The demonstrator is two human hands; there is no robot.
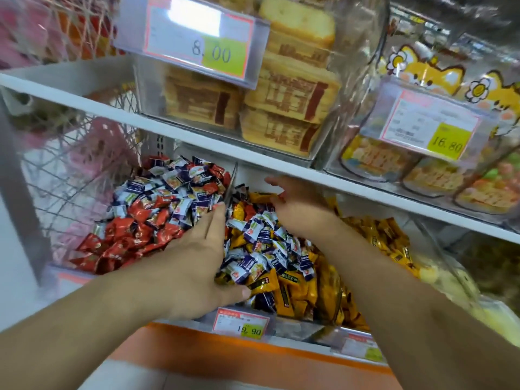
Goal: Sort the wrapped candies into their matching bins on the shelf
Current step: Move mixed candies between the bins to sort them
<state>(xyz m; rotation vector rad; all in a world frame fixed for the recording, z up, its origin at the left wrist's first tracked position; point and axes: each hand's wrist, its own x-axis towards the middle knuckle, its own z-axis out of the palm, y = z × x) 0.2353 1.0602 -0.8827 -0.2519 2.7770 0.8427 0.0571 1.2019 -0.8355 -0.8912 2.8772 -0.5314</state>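
Two clear bins sit side by side on the lower shelf, split by a thin clear divider (pixel 231 181). The left bin holds red candies (pixel 118 235) mixed with white-and-purple ones (pixel 180 181). The right bin holds yellow candies (pixel 292 294) with a heap of white-and-purple candies (pixel 267 249) on top. My left hand (pixel 197 257) lies flat with straight fingers along the divider, its thumb under the edge of that heap. My right hand (pixel 292 204) reaches deep into the right bin, fingers spread on the candies behind the heap; I cannot tell whether it holds any.
A white shelf board (pixel 213 147) runs just above the bins and leaves a low gap. On it stand clear boxes of wrapped cakes (pixel 281 102) and snack tubs (pixel 422 170) with price tags. A price tag (pixel 242 323) hangs on the bin's front. A wire basket (pixel 73 164) stands at left.
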